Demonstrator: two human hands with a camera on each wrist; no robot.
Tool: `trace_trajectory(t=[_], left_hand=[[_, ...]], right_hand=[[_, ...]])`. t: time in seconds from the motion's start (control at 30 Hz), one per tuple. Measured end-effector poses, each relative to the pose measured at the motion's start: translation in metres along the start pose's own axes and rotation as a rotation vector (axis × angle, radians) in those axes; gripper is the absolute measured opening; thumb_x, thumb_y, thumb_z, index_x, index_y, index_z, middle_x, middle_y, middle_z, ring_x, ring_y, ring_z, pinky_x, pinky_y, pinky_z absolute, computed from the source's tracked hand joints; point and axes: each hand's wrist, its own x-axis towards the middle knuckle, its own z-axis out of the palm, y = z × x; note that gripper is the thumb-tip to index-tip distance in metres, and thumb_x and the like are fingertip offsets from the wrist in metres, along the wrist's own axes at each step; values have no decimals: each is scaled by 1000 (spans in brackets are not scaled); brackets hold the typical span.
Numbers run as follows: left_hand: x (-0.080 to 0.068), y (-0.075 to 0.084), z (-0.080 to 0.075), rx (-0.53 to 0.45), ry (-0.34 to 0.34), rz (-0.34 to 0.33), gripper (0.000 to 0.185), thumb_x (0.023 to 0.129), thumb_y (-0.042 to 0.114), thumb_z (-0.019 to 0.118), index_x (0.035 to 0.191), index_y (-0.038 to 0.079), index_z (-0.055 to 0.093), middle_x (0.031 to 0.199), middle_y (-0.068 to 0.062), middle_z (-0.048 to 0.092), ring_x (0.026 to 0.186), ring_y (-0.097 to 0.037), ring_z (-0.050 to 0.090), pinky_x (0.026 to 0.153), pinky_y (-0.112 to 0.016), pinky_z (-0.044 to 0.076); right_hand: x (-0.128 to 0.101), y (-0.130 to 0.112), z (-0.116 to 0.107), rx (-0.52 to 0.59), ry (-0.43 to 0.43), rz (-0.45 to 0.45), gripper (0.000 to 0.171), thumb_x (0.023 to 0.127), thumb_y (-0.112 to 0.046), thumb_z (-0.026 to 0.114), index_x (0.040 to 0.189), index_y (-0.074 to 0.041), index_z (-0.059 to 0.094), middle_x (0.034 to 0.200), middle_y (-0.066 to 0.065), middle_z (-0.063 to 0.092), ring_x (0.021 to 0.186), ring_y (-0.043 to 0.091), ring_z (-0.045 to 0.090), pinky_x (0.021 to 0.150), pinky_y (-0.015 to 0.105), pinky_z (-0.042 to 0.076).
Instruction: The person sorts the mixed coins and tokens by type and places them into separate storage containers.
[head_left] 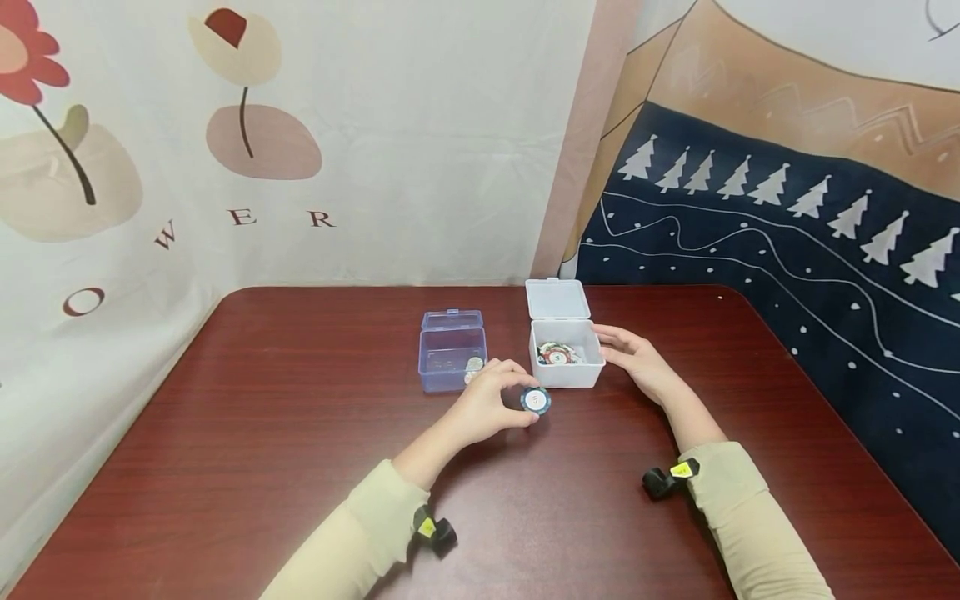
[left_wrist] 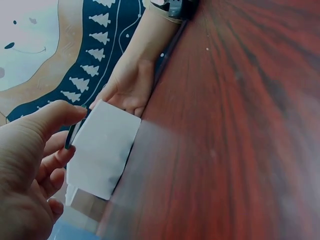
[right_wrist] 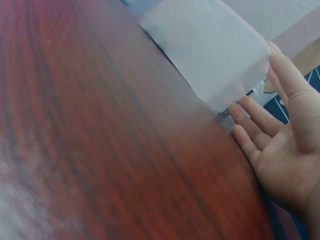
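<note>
From the head camera, the left hand (head_left: 487, 408) pinches a round chip (head_left: 536, 401) between thumb and curled fingers, holding it just above the dark red tabletop (head_left: 262, 433) — right in front of the white box (head_left: 566, 358). That box stands with its lid tipped back and more chips inside. The right hand (head_left: 637, 360) rests against the box's right wall, fingers straight and relaxed. A blue clear box (head_left: 452, 354), also with its lid up, sits just left of the white one, with a pale chip at its near right corner.

The left wrist camera shows the left hand's fingers (left_wrist: 50, 165) curled round the dark edge of the chip (left_wrist: 70, 137), close beside the white box (left_wrist: 105, 150).

The right wrist camera shows the right hand (right_wrist: 287, 145) with an open palm — its fingertips touch the white box (right_wrist: 210, 50).
</note>
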Motion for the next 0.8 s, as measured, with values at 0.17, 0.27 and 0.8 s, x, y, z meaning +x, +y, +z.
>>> trace_trajectory(t=[0.17,0.27,0.8], left_hand=[[8,5,6,21,51,-22,39,69,17,85,105,9,72,95,8,61,88,-12,49,77,-29,41],[13,8,8,22,74,-25,39,69,17,85,105,9,73,94,7,61,85,-12,48,74,-27,41],[37,12,11,32,164,-23,41,71,18,84,109,7,72,102,0,63,87,-20,51,72,-29,39]], right_hand=[[0,1,-1,-3,2,4,53,94,-21,63,142,-6,45,141,18,46,129,31,40,107,52,25],[1,2,-1,-5,3,8,53,94,-20,62,142,-6,45,141,18,46,129,31,40,107,53,25],[1,1,-1,-3,2,13,51,95,-18,61,142,-8,45,141,17,46,128,32,41,107,53,26]])
